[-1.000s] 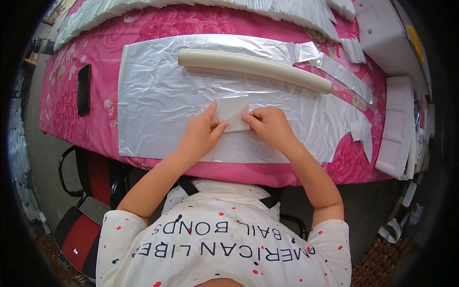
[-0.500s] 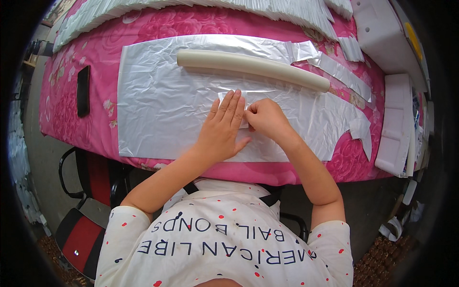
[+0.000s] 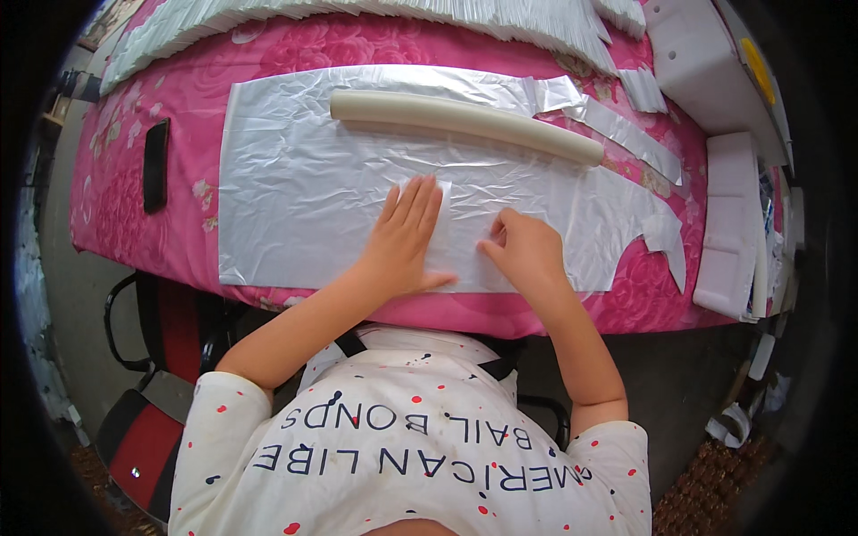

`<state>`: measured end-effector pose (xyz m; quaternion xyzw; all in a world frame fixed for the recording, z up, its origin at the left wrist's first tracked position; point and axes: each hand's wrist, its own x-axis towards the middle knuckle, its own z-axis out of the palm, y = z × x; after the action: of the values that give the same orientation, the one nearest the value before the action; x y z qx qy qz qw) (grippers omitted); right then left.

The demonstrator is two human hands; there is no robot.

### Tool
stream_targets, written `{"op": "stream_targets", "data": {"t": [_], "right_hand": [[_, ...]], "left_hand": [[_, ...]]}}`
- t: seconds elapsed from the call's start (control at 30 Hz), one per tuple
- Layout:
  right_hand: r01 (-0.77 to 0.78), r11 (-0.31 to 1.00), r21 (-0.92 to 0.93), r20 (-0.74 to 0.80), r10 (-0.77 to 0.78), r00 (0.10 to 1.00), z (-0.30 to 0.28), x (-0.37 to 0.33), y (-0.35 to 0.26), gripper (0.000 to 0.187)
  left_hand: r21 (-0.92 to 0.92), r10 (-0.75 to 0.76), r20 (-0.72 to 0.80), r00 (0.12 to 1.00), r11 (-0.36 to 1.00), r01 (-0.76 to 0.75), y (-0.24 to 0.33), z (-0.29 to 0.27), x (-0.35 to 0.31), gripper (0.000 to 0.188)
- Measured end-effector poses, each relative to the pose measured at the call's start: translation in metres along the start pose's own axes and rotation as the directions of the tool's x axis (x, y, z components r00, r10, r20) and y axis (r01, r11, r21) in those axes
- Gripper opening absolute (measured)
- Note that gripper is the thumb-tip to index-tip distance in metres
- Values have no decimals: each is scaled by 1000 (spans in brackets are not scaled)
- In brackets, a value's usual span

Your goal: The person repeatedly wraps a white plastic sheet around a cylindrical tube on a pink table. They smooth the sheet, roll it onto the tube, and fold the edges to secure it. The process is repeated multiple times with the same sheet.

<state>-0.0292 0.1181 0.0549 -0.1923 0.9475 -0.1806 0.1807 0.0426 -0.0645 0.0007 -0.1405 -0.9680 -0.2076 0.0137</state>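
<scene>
A glossy white plastic sheet (image 3: 286, 196) lies spread over the pink table. My left hand (image 3: 402, 239) rests flat on a small folded white piece (image 3: 444, 204) on that sheet, fingers together and thumb out to the side. To its right and apart from it, my right hand (image 3: 529, 248) is closed in a pinch just over the sheet. Whatever its fingers may hold is hidden. Beyond both hands, a long cream-coloured tube (image 3: 465, 121) lies across the sheet.
Stacks of folded white pieces (image 3: 357, 7) line the table's far edge. A black phone-like object (image 3: 155, 165) lies on the pink flowered tablecloth (image 3: 98, 188) at left. Torn plastic strips (image 3: 630, 138) and white foam boxes (image 3: 728, 223) are at right. Red-and-black chairs (image 3: 147, 451) stand at lower left.
My right hand has moved right and nearer me, away from the left hand. The left hand has shifted slightly left and nearer me, still flat. The small white piece is partly covered in both.
</scene>
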Motion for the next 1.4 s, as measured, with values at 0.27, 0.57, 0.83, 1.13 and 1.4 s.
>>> {"op": "stream_targets", "data": {"t": [0.27,0.57,0.83,1.13,1.4], "right_hand": [[366,835,410,41,-418,907,42,-38,-4,30],[823,426,375,-282,-794,539,56,-20,-60,33],[673,729,128,-577,-497,648,-13,25,30,14],[-257,904,-342,-887,-221,405,-189,155,220,4],[-426,827,-368,-744,13,668,-168,212,278,17]], "left_hand": [[123,24,285,958,991,-61,-24,-56,-124,66],[-604,112,287,951,792,90,-9,-54,-108,80],[-490,35,65,997,872,1,-5,-62,-74,103],[-476,-33,52,998,878,54,-6,-51,-62,92],[-444,-92,60,994,889,109,-8,-46,-61,84]]}}
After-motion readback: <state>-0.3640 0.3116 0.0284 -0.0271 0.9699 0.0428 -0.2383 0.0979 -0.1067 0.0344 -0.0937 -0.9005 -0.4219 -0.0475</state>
